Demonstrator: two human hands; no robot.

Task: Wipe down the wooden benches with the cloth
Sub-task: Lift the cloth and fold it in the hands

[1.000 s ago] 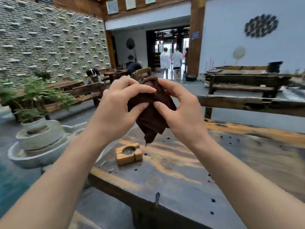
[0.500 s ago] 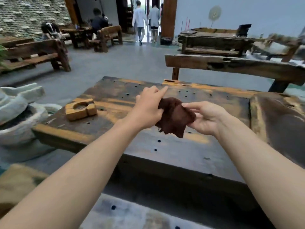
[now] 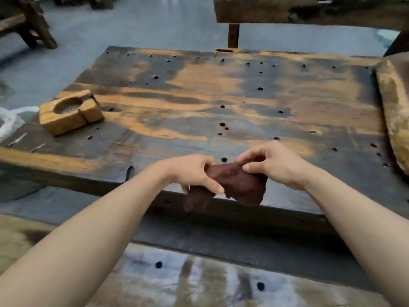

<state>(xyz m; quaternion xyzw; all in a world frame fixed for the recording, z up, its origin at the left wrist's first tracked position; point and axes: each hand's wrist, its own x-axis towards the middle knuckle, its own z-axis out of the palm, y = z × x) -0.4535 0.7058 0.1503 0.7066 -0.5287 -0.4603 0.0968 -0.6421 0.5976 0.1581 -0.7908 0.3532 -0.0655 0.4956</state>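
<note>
Cloth (image 3: pixel 239 185) is down low now, at the near edge of the bench (image 3: pixel 199 96), abt midway along it. A sec ago I had it up in front of me, bunched, w/ the room behind. Both hands are clamped on it: L hand (image 3: pixel 192 173) pinches the left part, thumb on top; R hand (image 3: pixel 276 165) pinches the top right corner, fingers curled. It's pulled wider btwn them than before, lower corners hanging past the edge. Can't tell if it touches the wood yet. My read: sorting the cloth is nearly done, wiping not started; next is press flat and sweep.

Bench top is dark worn wood w/ orange patches and lots of small holes, so the cloth may snag. Block (image 3: pixel 68 111) w/ a round hollow sits near the left edge, well apart from my hands; prob. needs wiping round. Slab (image 3: pixel 396 111) lies along the right edge. Plank (image 3: pixel 199 284) below me has a sheen. Beyond: grey floor (image 3: pixel 132 25), far bench (image 3: pixel 309 12).
</note>
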